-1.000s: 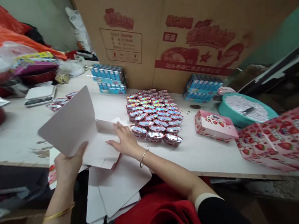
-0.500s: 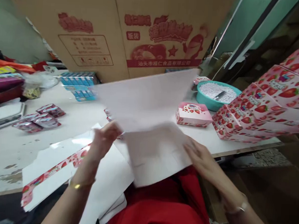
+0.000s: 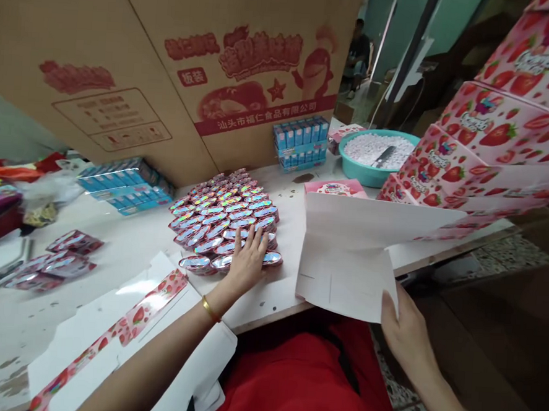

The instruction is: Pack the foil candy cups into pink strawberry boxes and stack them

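Through the head camera I saw a white table bearing rows of shiny, oval-topped packets, set close together in front of a tall brown cardboard panel. The left hand lay palm down over the near rows, its fingers extended and slightly apart; it was not visibly closed round any packet, and I could not tell how firmly it pressed. The right hand was closed on the near right corner of a partly folded white carton, thumb on the inner face and the other fingers hidden behind. That carton stood open just right of the packets, its near part jutting past the table edge. I judged this the weakest point: with one corner held and part of the base unsupported, a loosened pinch could have let it tip or sag towards the red clothing. Its creased walls also looked able to spring open if let go. The raised back panel reached close to a pink box and a leaning stack of strawberry-print boxes, so a careless swing might have nudged either. On the left, a sideways push could have toppled the packets, since they seemed to rely on one another to stand.
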Action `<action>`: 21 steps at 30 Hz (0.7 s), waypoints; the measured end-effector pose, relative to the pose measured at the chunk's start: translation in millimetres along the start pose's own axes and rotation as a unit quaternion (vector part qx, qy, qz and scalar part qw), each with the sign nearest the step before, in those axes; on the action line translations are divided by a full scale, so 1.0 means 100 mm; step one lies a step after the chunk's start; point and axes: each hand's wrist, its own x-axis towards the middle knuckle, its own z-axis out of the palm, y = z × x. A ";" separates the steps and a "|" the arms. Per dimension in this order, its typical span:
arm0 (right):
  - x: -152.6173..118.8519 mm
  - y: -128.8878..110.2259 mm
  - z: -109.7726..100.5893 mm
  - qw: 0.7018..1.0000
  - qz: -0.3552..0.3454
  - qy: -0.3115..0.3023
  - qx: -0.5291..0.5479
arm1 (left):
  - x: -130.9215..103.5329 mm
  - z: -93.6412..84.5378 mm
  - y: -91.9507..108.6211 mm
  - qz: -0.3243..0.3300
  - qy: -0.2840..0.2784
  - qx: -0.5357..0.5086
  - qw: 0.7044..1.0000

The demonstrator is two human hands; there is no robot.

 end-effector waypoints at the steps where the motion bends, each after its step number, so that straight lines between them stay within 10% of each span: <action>1: 0.04 -0.01 0.03 1.000 -0.005 -0.005 0.004 | -0.01 0.02 0.01 0.009 0.005 -0.001 1.000; 7: 0.18 -0.07 0.12 0.998 0.000 -0.056 0.030 | 0.08 0.09 -0.05 0.041 0.040 -0.064 0.996; 13: 0.27 -0.22 0.12 0.996 -0.006 -0.076 0.038 | 0.21 -0.67 -0.05 -0.001 0.151 -0.254 0.955; 16: 0.30 -0.28 0.14 0.995 -0.003 -0.095 0.038 | 0.38 -0.93 0.36 0.114 0.053 -0.310 0.942; 21: 0.28 -0.18 0.22 0.994 -0.021 -0.099 0.034 | 0.84 -0.57 1.18 0.195 -0.018 -0.244 0.950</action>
